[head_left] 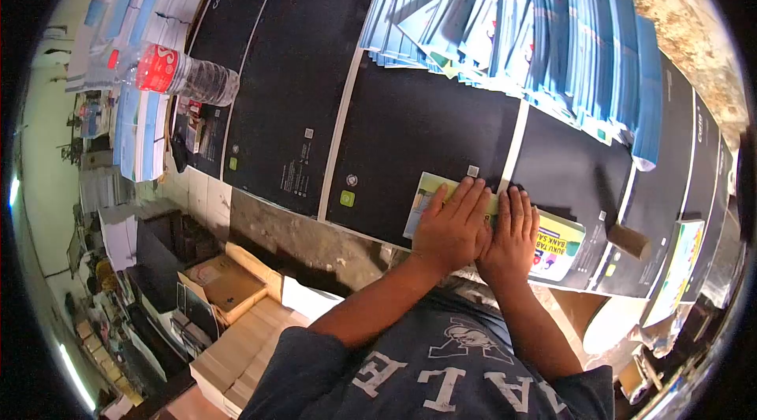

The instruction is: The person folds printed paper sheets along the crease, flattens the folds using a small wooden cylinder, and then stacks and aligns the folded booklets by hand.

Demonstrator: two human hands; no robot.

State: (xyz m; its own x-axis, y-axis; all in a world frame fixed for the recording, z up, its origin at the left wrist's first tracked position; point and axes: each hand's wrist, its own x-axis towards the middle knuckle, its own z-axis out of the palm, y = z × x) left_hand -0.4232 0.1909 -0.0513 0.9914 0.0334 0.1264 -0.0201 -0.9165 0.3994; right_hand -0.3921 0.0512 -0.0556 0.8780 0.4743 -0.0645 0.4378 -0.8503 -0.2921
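A printed booklet (558,248) in yellow-green and blue lies on the black table covering (276,97), near the edge closest to me. It reads "BUKU TAB" and "BANK SA". Across its middle rests my left hand (453,227), open and flat, fingers stretched forward. Close against it, my right hand (509,237) also lies open and flat on the booklet. Both hands hide the centre of the cover. To the right of them sits a small brown block (628,241).
Many blue-and-white booklets (544,33) fan out along the far side. A plastic bottle (189,74) with a red label lies at the left, by tall paper stacks (150,18). Another yellow-green booklet (680,262) is at the right. Cartons (225,286) stand below the table's left side.
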